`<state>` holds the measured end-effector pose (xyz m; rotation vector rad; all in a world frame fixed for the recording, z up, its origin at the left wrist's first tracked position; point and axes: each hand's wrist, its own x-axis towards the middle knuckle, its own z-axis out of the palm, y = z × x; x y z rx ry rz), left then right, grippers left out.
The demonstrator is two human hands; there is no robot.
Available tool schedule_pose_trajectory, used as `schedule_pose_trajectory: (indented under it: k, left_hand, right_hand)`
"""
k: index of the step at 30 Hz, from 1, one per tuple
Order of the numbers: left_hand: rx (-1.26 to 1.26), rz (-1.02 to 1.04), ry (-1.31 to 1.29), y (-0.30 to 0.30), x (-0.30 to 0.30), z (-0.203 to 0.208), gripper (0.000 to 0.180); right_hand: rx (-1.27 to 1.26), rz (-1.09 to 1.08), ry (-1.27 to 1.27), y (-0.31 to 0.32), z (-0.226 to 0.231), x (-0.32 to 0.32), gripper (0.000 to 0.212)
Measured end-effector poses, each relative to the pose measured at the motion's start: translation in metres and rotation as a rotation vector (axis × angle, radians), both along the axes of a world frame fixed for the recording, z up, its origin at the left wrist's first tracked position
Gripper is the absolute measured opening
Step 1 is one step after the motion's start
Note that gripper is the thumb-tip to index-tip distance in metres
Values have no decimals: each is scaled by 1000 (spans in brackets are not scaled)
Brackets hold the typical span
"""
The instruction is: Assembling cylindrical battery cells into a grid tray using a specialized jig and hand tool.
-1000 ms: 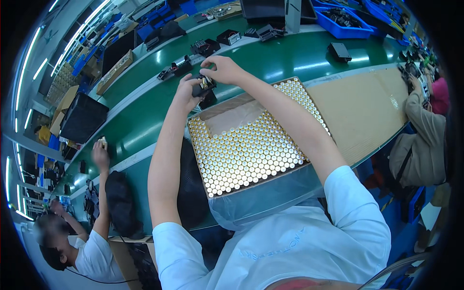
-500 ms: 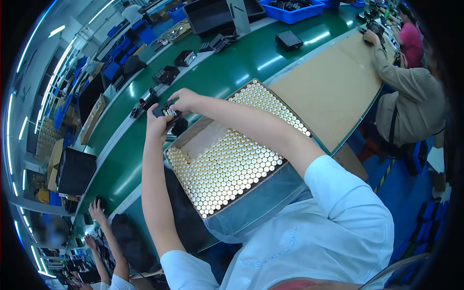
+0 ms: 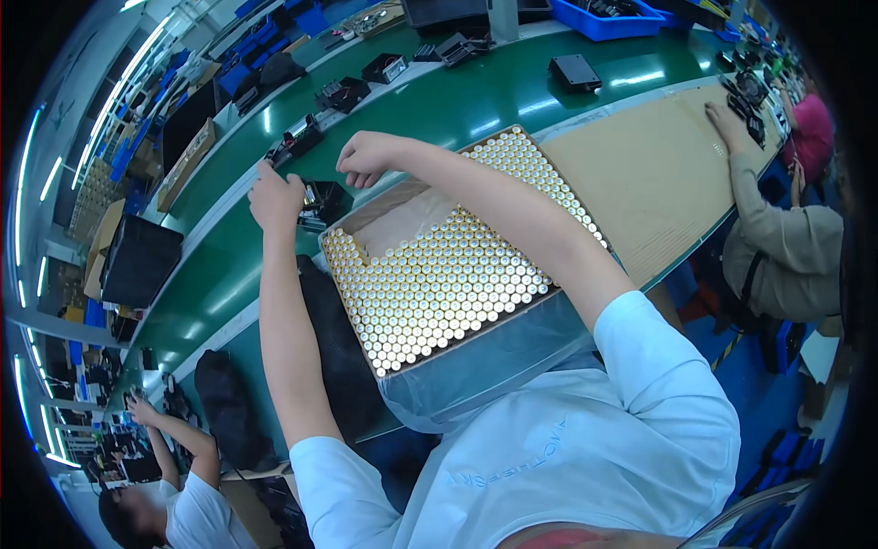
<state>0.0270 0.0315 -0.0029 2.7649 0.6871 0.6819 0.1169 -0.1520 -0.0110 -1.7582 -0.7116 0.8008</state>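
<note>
My left hand [image 3: 276,197] is above the green table, its index finger stretched forward and thumb apart; I see nothing held in it. Just right of its thumb sits a black battery-powered device [image 3: 327,199] with some metallic and yellowish parts showing. My right hand [image 3: 373,157] hovers to the right of that device, fingers curled downward and close together; whatever they may hold is hidden. Beyond my left fingertips lies another black device [image 3: 296,137]. Below my right forearm is a cardboard carton [image 3: 382,212] packed with upright cylindrical batteries [image 3: 439,293], its far left part bare.
Several black devices [image 3: 343,94] line the far strip of the green table [image 3: 439,101]. A black box [image 3: 574,71] and a blue bin [image 3: 608,23] stand at the back. A cardboard sheet [image 3: 640,174] lies to the right. Co-workers sit on both sides.
My hands have moved apart, the left one leftward, and no longer hold the black device together. The right hand's fingers have come off it. The whole view has shifted a little.
</note>
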Motion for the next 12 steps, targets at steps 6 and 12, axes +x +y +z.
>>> schedule_pose_trajectory:
  k: [6, 12]
  left_hand:
    - [82, -20, -84, 1, 1, -3, 37]
    - [122, -50, -70, 9, 6, -7, 36]
  right_hand:
    - [-109, 212, -99, -3, 4, -9, 25]
    - [-187, 240, -455, -4, 30, -25, 23]
